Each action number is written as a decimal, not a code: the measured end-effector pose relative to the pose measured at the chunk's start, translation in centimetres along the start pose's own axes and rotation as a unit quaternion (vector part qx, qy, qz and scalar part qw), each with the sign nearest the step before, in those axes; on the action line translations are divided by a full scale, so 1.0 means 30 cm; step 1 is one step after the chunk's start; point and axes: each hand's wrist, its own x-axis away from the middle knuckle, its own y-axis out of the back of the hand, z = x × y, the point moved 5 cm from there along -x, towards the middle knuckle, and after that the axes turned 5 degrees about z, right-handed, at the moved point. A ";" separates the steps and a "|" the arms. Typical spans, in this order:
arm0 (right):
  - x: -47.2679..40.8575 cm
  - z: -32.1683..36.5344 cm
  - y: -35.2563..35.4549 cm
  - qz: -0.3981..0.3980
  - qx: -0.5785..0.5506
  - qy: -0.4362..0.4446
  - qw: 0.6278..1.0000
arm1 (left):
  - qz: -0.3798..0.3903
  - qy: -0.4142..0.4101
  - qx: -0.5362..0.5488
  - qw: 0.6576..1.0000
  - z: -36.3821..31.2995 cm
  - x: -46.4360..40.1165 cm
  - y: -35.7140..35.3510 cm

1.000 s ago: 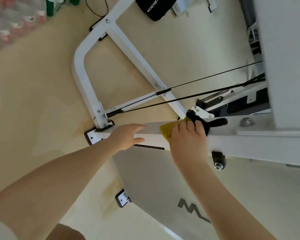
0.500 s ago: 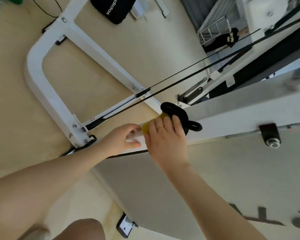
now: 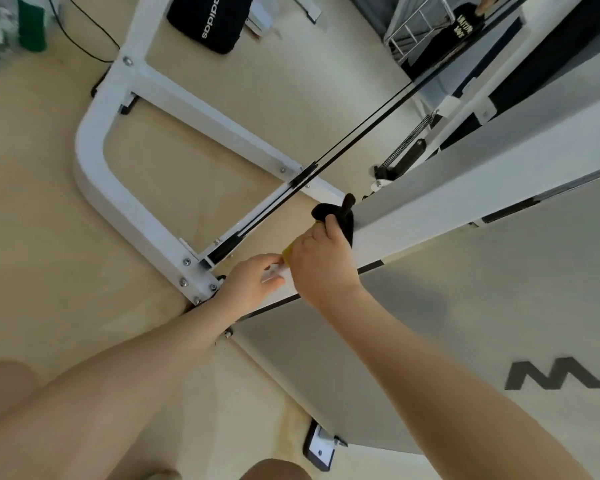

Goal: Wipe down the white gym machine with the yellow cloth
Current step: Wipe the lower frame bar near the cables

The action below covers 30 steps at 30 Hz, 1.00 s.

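A: Cloth position?

B: Yellow cloth (image 3: 288,252) is on the white gym machine's (image 3: 430,206) sloping beam, near the beam's lower end. Only a small corner shows; the right hand (image 3: 321,263) covers the rest.

A: Right hand's fingers?

B: Curled over the cloth, pressing it onto the beam. Fingertips reach a black strap (image 3: 340,216) knotted round the beam just above.

A: Left hand?

B: Left hand (image 3: 248,284) rests on the beam's lower end, just beside the right. Thumb and fingers look loosely wrapped round the beam's edge, though blur there makes the grip hard to confirm.

A: Surroundings?

B: Two black cables (image 3: 343,152) run diagonally from the white floor frame (image 3: 94,174) up toward the top right corner. A spring (image 3: 409,140) sits beside the beam's upper part. A grey panel (image 3: 465,323) with dark lettering lies under the beam. On the beige floor (image 3: 32,220): a black bag (image 3: 210,20) with white lettering by the top edge, and a thin black cord (image 3: 80,32) near the frame's far corner.
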 end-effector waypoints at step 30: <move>-0.069 0.153 -0.090 -0.004 0.024 0.026 0.999 | -0.013 0.090 -0.108 0.990 0.231 0.091 0.129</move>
